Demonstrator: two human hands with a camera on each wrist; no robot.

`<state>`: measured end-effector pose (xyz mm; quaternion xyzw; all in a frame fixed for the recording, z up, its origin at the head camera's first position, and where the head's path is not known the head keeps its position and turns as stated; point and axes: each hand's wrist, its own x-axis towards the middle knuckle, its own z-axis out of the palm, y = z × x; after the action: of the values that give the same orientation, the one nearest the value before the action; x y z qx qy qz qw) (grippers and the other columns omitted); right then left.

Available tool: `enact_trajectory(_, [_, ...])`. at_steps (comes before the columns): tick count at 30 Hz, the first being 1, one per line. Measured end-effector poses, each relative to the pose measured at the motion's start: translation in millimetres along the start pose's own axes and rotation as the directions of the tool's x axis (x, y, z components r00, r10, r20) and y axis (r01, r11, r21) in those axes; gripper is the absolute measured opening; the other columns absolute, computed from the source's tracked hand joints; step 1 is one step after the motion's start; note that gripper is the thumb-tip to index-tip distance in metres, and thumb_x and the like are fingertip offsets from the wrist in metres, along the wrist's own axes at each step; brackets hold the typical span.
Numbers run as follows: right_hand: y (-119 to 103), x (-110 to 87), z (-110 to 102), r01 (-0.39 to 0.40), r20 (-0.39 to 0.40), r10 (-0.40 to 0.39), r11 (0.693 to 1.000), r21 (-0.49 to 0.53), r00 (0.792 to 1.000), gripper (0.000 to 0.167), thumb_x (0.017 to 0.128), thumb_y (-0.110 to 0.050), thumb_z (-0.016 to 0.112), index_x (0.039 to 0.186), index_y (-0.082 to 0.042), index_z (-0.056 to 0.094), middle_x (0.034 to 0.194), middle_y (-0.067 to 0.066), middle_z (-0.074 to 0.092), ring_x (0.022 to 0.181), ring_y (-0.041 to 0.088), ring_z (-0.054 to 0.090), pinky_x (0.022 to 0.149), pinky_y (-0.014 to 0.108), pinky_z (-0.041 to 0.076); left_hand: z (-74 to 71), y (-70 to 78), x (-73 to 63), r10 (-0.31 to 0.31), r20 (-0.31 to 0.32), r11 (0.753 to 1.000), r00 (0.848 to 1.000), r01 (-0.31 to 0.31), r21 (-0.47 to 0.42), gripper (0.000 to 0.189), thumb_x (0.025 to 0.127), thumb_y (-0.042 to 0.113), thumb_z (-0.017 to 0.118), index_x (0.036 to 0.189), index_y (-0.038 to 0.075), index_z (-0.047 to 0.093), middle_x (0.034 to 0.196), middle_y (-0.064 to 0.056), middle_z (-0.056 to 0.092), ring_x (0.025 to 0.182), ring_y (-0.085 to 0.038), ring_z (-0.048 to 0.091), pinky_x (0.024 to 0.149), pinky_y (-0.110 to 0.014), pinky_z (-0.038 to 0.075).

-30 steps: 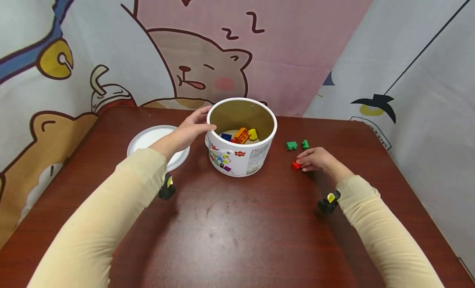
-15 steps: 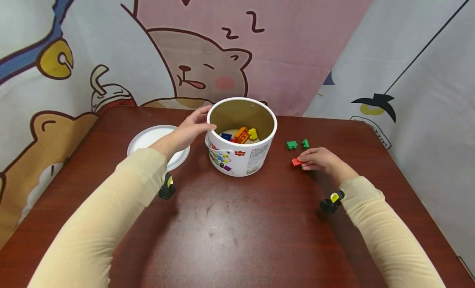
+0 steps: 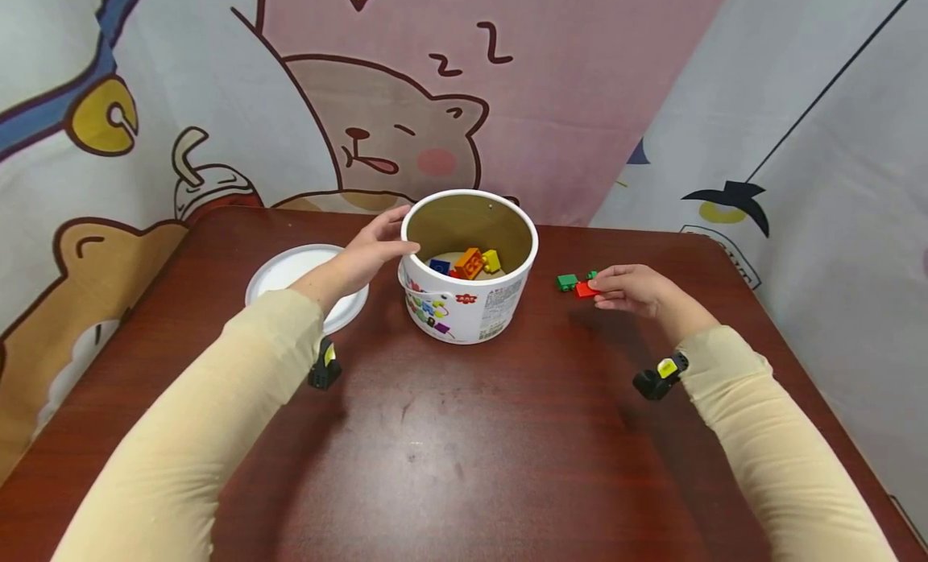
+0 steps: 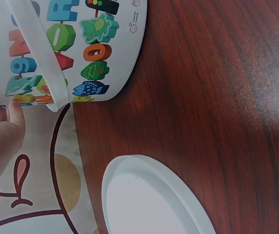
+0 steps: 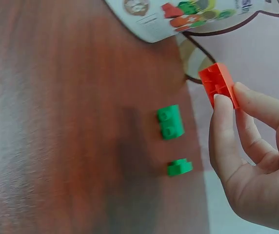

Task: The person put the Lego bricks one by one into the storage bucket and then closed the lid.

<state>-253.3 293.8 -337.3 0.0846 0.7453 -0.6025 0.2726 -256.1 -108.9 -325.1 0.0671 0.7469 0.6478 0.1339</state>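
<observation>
Red block point(image 5: 216, 80) juts, pinched, from the right hand point(image 3: 632, 288); loosely spread left hand point(image 3: 365, 254) touches bucket point(image 3: 471, 311).

Red rectangular brick point(image 5: 218, 80) of smooth plastic, round white bucket point(image 3: 467, 314) and flat white lid point(image 3: 288, 267) likewise plastic-looking, red-brown table point(image 3: 428, 457) glossy wood-grain, cream sleeves point(image 3: 181, 425) matt cloth.

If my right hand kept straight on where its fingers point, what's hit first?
Probably the white bucket: the right hand, holding the red brick, seems raised enough to pass over the larger green brick, though depth is unclear.
</observation>
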Motion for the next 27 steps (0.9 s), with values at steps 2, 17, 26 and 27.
enact_trajectory(2, [-7.9, -2.2, 0.3, 0.005, 0.001, -0.005, 1.000, 0.012, 1.000, 0.011, 0.092, -0.013, 0.058, 0.082, -0.017, 0.061, 0.076, -0.004, 0.064, 0.067, 0.007, 0.064, 0.072, 0.022, 0.056, 0.0, 0.2, -0.2, 0.002, 0.002, 1.000, 1.000, -0.002, -0.003, 0.068, 0.089, 0.008, 0.058, 0.148, 0.015, 0.025, 0.150, -0.015, 0.029, 0.138, -0.027, 0.027, 0.116, -0.045, 0.020])
enact_trajectory(17, [-70.8, -19.3, 15.6, 0.090, -0.004, -0.090, 0.996, -0.001, 0.996, 0.014, 0.093, -0.013, 0.056, 0.081, -0.016, 0.062, 0.076, -0.002, 0.062, 0.064, 0.008, 0.063, 0.068, 0.021, 0.055, -1.0, 1.5, -2.2, 0.003, 0.009, 1.000, 1.000, -0.003, 0.003, 0.068, 0.089, 0.009, 0.057, 0.149, 0.015, 0.023, 0.150, -0.015, 0.028, 0.139, -0.028, 0.026, 0.116, -0.045, 0.019])
enact_trajectory(26, [-100.4, -20.5, 40.5, 0.144, 0.013, -0.145, 0.989, 0.027, 0.989, 0.016, 0.091, -0.008, 0.057, 0.078, -0.013, 0.063, 0.073, -0.001, 0.064, 0.062, 0.009, 0.062, 0.065, 0.021, 0.056, -1.1, 1.7, -2.5, -0.010, 0.010, 1.000, 1.000, 0.010, 0.012, 0.068, 0.090, 0.010, 0.057, 0.149, 0.016, 0.023, 0.150, -0.015, 0.028, 0.139, -0.028, 0.025, 0.116, -0.045, 0.019])
enact_trajectory(27, [-102.7, -20.1, 43.8, 0.146, 0.013, -0.147, 0.989, 0.030, 0.989, 0.016, 0.091, -0.008, 0.057, 0.077, -0.013, 0.063, 0.072, -0.001, 0.065, 0.061, 0.010, 0.062, 0.064, 0.021, 0.056, -1.1, 1.5, -2.3, -0.009, 0.012, 1.000, 1.000, 0.009, 0.012, 0.069, 0.090, 0.010, 0.057, 0.149, 0.016, 0.023, 0.151, -0.015, 0.028, 0.139, -0.028, 0.025, 0.116, -0.045, 0.019])
